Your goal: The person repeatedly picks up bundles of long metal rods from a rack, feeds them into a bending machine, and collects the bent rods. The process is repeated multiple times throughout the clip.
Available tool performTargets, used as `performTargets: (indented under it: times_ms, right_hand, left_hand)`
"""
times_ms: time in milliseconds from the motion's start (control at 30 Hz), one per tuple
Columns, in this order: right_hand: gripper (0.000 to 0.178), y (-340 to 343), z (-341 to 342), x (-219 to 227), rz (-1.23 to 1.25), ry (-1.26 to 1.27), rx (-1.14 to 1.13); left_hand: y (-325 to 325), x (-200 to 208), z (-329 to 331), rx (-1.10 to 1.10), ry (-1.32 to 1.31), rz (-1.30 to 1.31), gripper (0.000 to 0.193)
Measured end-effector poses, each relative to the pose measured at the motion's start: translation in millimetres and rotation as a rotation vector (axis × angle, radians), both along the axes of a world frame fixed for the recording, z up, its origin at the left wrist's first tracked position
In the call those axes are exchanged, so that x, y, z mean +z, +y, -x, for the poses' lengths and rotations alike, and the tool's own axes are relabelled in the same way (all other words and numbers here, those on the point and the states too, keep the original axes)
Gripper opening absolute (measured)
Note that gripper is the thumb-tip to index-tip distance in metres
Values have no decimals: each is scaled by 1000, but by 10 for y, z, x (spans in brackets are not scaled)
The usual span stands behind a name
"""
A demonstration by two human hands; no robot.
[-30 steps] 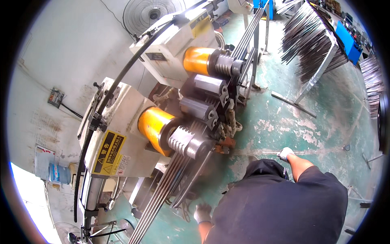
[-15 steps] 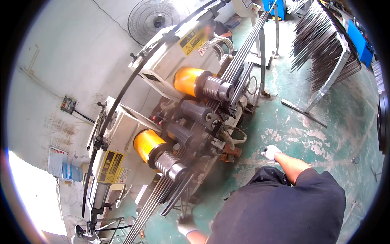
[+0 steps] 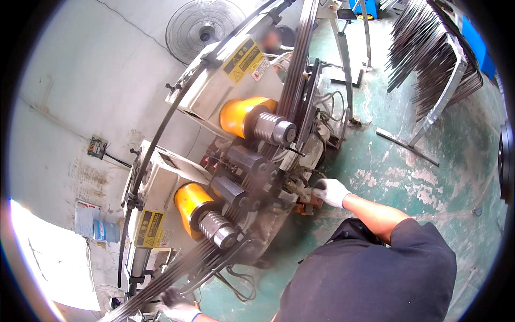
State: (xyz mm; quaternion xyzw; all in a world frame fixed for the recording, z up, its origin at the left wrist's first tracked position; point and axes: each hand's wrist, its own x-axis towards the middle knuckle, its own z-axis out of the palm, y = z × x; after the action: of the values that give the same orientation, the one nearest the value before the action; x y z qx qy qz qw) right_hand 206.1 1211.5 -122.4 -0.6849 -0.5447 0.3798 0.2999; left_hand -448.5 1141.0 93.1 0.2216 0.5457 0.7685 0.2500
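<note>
My left hand (image 3: 179,308), in a pale work glove with darkened fingers, is at the lower left against a bundle of long dark metal rods (image 3: 170,272). Its fingers are blurred, so their grip on the rods is unclear. The rods run slantwise through a machine, past two yellow-and-grey roller heads (image 3: 247,119) (image 3: 201,210) and two dark hexagonal blocks (image 3: 229,190). My right hand (image 3: 331,192), gloved in white, reaches to a hose fitting (image 3: 299,189) low on the machine's near side. Its fingertips merge with the parts there, and I cannot tell whether they grip.
A metal stand (image 3: 441,107) at the right carries many thin dark rods. Hoses (image 3: 244,284) hang beneath the machine. A black rail (image 3: 161,121) runs along its white housings. A wall fan (image 3: 205,33) is behind, and another person (image 3: 271,38) is partly visible beyond the machine.
My left hand has moved left to the rods, and my right hand left to the machine's fitting. The rods have shifted left and bunched together. The view has also shifted slightly.
</note>
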Motion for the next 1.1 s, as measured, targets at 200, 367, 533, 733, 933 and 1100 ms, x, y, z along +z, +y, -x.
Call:
performTargets:
  times_ms: [200, 367, 533, 733, 933, 1100]
  right_hand:
    - [53, 232, 346, 878, -258, 368, -158]
    - [54, 540, 563, 1100, -253, 388, -294]
    - [54, 901, 634, 1089, -361, 439, -494]
    - [53, 1280, 592, 1036, -343, 755, -462]
    - [51, 1464, 679, 1029, -309, 1012, -407]
    - [45, 1461, 750, 1162, -403, 1071, -394]
  left_hand:
    - [497, 1541, -1044, 163, 243, -101, 76]
    - [738, 2090, -1142, 114, 391, -120, 65]
    - [949, 2665, -1400, 26, 709, -153, 54]
    - [1342, 2850, -2605, -217, 798, -179, 31]
    - [1583, 2629, -2912, -273, 693, -191, 20]
    - [1591, 2559, -2665, -307, 815, -85, 29]
